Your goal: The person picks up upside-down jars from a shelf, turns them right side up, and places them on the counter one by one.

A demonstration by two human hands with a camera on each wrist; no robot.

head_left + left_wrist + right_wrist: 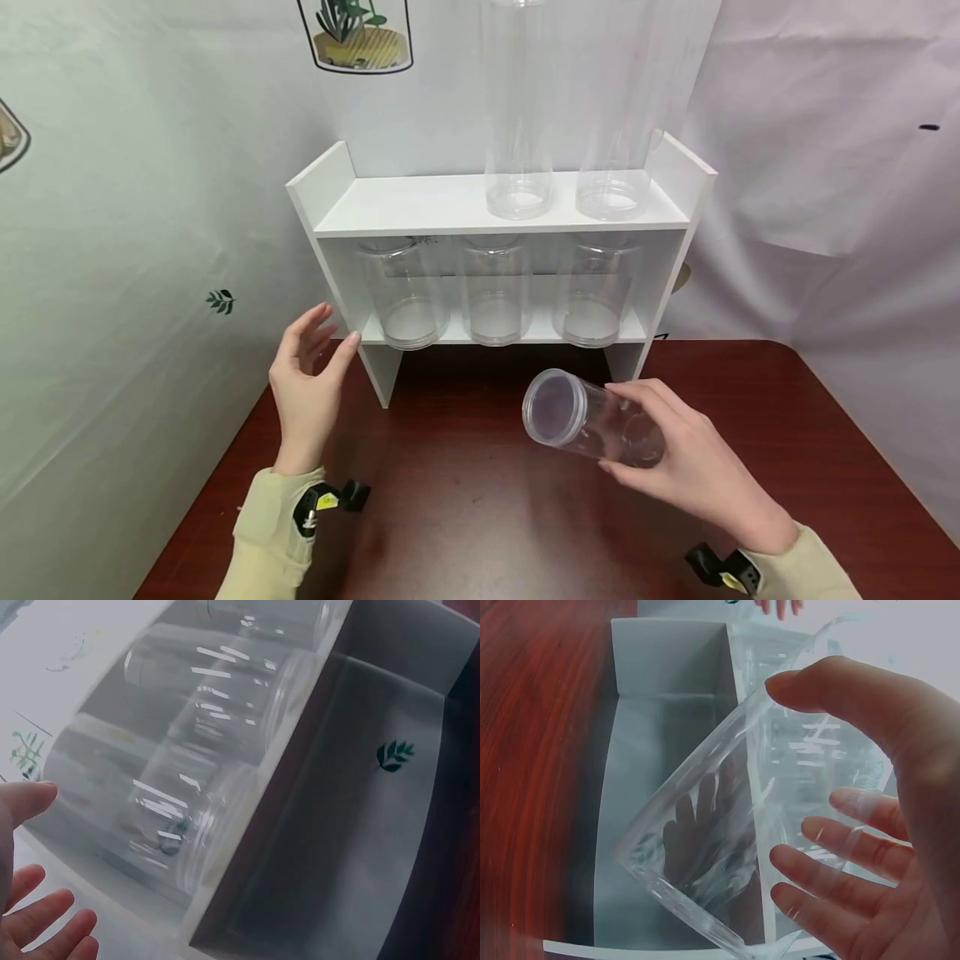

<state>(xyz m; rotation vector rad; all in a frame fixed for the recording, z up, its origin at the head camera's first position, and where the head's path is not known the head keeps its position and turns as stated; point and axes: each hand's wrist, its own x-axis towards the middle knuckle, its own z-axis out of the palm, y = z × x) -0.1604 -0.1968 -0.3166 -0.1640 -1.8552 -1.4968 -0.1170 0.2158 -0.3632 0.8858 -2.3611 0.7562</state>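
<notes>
My right hand (693, 462) grips a clear plastic jar (600, 421) between thumb and fingers, above the table in front of the shelf. The jar is tilted on its side, with a round end facing left toward the camera. In the right wrist view the same jar (697, 847) spans the space between thumb and fingertips. My left hand (307, 396) hovers by the left side of the white two-tier shelf (420, 204), thumb and fingers apart, holding nothing. Three clear jars, the left one (408, 304) among them, stand on the lower tier.
Two tall clear jars, the left one (519, 167) and the right one (615, 179), stand on the upper tier's right half. The shelf stands at the back of a dark red-brown table (465, 517). Printed white cloth (150, 208) hangs behind and at the sides.
</notes>
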